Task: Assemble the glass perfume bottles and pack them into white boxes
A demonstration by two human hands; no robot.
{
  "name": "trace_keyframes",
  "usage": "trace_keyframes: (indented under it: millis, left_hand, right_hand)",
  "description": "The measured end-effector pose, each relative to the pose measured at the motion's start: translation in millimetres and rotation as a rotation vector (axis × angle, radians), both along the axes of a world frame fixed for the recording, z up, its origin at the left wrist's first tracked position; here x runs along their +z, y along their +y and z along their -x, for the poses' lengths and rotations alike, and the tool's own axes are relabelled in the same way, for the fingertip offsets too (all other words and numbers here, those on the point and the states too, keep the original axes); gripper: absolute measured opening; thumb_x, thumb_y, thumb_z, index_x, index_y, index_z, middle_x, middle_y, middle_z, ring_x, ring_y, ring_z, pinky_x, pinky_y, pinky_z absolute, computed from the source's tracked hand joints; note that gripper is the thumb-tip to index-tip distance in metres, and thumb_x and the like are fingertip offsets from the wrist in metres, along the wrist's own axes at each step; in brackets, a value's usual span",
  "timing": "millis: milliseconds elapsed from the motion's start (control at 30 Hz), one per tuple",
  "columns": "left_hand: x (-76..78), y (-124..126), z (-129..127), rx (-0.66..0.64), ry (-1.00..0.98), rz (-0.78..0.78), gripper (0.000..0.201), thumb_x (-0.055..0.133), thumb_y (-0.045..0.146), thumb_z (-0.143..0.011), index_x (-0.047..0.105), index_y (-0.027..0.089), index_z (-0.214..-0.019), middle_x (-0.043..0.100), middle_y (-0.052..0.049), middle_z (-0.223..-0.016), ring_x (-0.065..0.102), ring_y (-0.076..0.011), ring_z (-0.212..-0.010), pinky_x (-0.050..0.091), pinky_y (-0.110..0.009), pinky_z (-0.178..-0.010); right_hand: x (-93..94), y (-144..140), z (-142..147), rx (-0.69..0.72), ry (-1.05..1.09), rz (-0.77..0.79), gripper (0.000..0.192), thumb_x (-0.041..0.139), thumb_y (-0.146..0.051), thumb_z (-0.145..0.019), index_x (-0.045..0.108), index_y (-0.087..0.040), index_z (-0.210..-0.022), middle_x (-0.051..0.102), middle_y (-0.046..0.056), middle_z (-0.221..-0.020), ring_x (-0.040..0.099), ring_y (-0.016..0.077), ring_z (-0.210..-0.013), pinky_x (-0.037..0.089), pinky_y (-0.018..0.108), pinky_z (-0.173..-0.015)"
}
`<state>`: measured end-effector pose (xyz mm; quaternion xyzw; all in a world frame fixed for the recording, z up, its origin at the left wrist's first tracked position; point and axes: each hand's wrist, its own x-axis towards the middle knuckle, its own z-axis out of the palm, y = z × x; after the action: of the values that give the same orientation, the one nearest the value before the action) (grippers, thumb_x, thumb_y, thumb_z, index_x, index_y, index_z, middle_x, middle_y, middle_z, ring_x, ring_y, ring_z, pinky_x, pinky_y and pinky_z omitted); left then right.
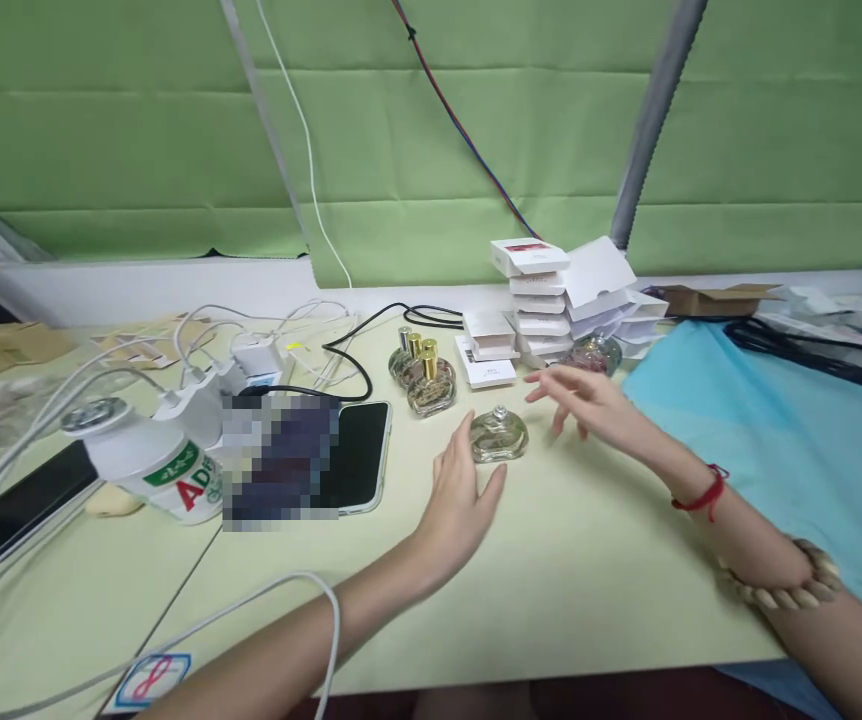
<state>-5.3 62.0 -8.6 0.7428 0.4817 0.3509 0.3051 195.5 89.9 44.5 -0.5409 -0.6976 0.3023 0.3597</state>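
Both forearms reached in over the near edge of the pale green table (588, 600), a white cable (330, 625) looped over the left one. On the right wrist sat a red string band (703, 495), and a beaded bracelet (783, 590) lay further up that arm. The left hand (461, 495) lay open, fingers spread in a loose cup, thumb and forefinger either side of a small round glass bottle (498, 436) with a silver cap; whether the fingertips touched the glass could not be told. That bottle stood near the middle of the table. The right hand (588, 400) hovered just beyond and to the right of it, fingers spread and holding nothing.

Behind the bottle, toward the far edge, stood a cluster of gold-capped bottles (422, 372), with a few small white boxes (487, 345) beside them and a taller stack of white boxes (551, 295) further right. Another glass bottle (594, 352) stood at the foot of that stack. A phone (360, 455) lay face up left of centre, and a white tub with a metal lid (150, 460) stood nearer the left edge among white cables. A blue cloth (791, 440) covered the right end of the table.
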Motion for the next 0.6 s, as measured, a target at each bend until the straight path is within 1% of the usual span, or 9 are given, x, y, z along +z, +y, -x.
trace_keyframes:
  millis: [33,100,167,200,233,300,400,500,600]
  left_hand:
    - [0.5,0.9,-1.3,0.013,-0.037,0.040,0.060,0.048,0.034,-0.083,0.023,0.024,-0.137,0.039,-0.011,-0.136,0.034,-0.0288,-0.125,0.028,-0.048,-0.100]
    - [3.3,5.4,-4.7,0.040,-0.129,0.090,0.056,0.053,0.034,-0.080,0.033,0.025,-0.132,0.046,-0.010,-0.129,0.041,-0.0278,-0.119,0.033,-0.044,-0.097]
    - [6.5,12.1,-7.8,0.024,-0.225,0.107,0.051,0.059,0.032,-0.076,0.043,0.023,-0.124,0.053,-0.009,-0.120,0.048,-0.0249,-0.111,0.038,-0.039,-0.093]
    - [7.7,15.5,-8.8,-0.005,-0.268,0.112,0.047,0.061,0.030,-0.075,0.046,0.022,-0.119,0.057,-0.009,-0.115,0.052,-0.0231,-0.105,0.040,-0.036,-0.090]
    - [8.4,18.5,-9.3,-0.040,-0.305,0.119,0.044,0.062,0.029,-0.074,0.049,0.021,-0.114,0.059,-0.008,-0.110,0.056,-0.0213,-0.100,0.042,-0.033,-0.086]
    - [8.8,22.6,-9.1,-0.102,-0.363,0.149,0.036,0.063,0.028,-0.073,0.053,0.019,-0.106,0.063,-0.005,-0.100,0.059,-0.0185,-0.091,0.044,-0.029,-0.080]
    - [7.9,24.6,-7.1,-0.130,-0.441,0.201,0.028,0.062,0.027,-0.073,0.057,0.018,-0.099,0.065,-0.004,-0.096,0.060,-0.0175,-0.089,0.045,-0.027,-0.077]
    - [8.1,24.2,-5.6,-0.135,-0.501,0.245,0.030,0.064,0.026,-0.071,0.059,0.017,-0.099,0.065,-0.005,-0.098,0.059,-0.0183,-0.092,0.046,-0.026,-0.077]
    - [9.3,23.1,-5.8,-0.125,-0.513,0.256,0.031,0.066,0.029,-0.070,0.061,0.016,-0.098,0.065,-0.006,-0.097,0.060,-0.0190,-0.092,0.045,-0.028,-0.078]
  right_hand:
    - [4.3,-1.1,-4.2,-0.117,-0.103,-0.060,0.036,0.042,-0.048,-0.085,0.061,-0.020,-0.100,0.066,0.006,-0.094,0.059,0.0107,-0.051,0.038,0.021,-0.039]
    - [9.2,-2.5,-12.8,-0.361,-0.383,-0.127,0.030,0.048,-0.042,-0.083,0.066,-0.019,-0.081,0.068,0.005,-0.074,0.058,0.0136,-0.053,0.035,0.023,-0.043]
    - [9.7,-3.3,-20.5,-0.535,-0.637,-0.081,0.023,0.054,-0.035,-0.078,0.068,-0.019,-0.069,0.064,0.005,-0.058,0.058,0.0176,-0.057,0.032,0.024,-0.045]
    - [8.6,-3.7,-23.5,-0.575,-0.715,-0.032,0.021,0.056,-0.032,-0.077,0.068,-0.019,-0.065,0.062,0.005,-0.054,0.058,0.0185,-0.057,0.030,0.025,-0.045]
    - [6.9,-4.0,-25.8,-0.584,-0.765,0.018,0.020,0.057,-0.030,-0.075,0.068,-0.019,-0.063,0.062,0.005,-0.052,0.057,0.0183,-0.056,0.030,0.025,-0.045]
    - [2.6,-4.7,-28.2,-0.559,-0.813,0.081,0.017,0.059,-0.025,-0.072,0.067,-0.018,-0.059,0.063,0.006,-0.055,0.056,0.0168,-0.053,0.030,0.025,-0.045]
    - [-3.9,-4.8,-28.4,-0.518,-0.825,0.112,0.011,0.063,-0.019,-0.066,0.066,-0.018,-0.057,0.063,0.006,-0.056,0.055,0.0159,-0.051,0.030,0.024,-0.044]
    - [-10.1,-3.0,-27.1,-0.445,-0.763,0.098,0.011,0.061,-0.012,-0.064,0.066,-0.017,-0.056,0.064,0.005,-0.054,0.055,0.0143,-0.046,0.032,0.024,-0.044]
    - [-17.9,0.2,-20.6,-0.299,-0.622,0.030,0.011,0.060,-0.012,-0.065,0.068,-0.017,-0.060,0.067,0.004,-0.060,0.059,0.0146,-0.051,0.040,0.024,-0.049]
